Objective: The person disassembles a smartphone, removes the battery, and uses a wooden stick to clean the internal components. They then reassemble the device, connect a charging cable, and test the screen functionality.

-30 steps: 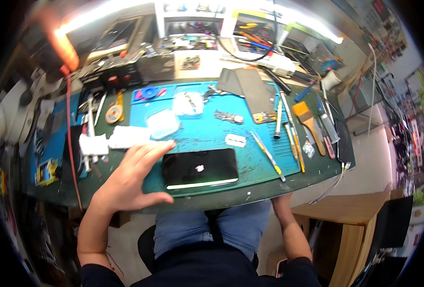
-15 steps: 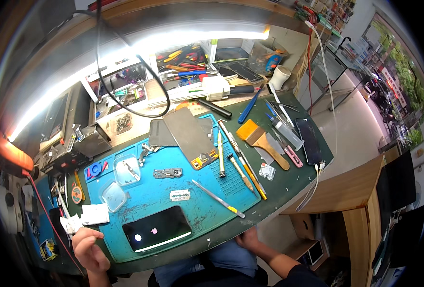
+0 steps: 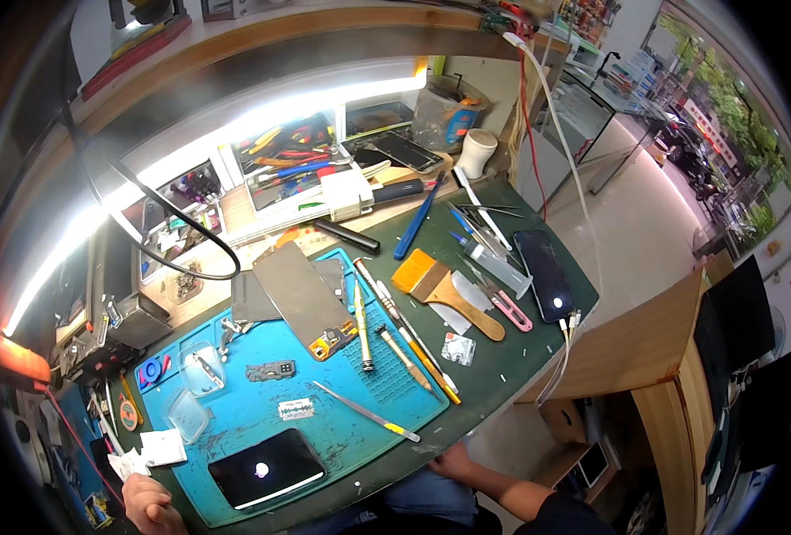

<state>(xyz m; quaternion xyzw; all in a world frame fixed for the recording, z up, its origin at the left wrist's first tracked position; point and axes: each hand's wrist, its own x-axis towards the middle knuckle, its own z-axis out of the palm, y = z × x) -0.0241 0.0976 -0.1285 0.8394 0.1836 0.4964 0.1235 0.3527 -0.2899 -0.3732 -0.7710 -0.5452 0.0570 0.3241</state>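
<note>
A black smartphone [image 3: 296,459] lies face up near the front of the blue mat [image 3: 235,401], its screen dark with a small bright mark and a light lower edge. To its left, my left hand [image 3: 152,505] is closed with fingers curled, beside crumpled white paper [image 3: 130,463]; I see nothing in it. My right hand [image 3: 452,462] rests in my lap just below the table's front edge, its fingers hidden. Behind the phone lie a razor blade [image 3: 296,408], a grey phone part [image 3: 271,370] and a slim tool with a yellow band [image 3: 369,412].
A detached phone screen [image 3: 293,299] lies at the back of the mat. To the right are screwdrivers [image 3: 362,325], a wide brush [image 3: 440,285], a syringe [image 3: 501,267], a pink-handled cutter [image 3: 509,309] and a cabled phone [image 3: 543,276]. Clear plastic boxes [image 3: 186,415] stand left.
The whole view has shifted, so the table appears farther left and lower. My left hand stays by the white paper, lower in view. The phone lies in the same place on the mat.
</note>
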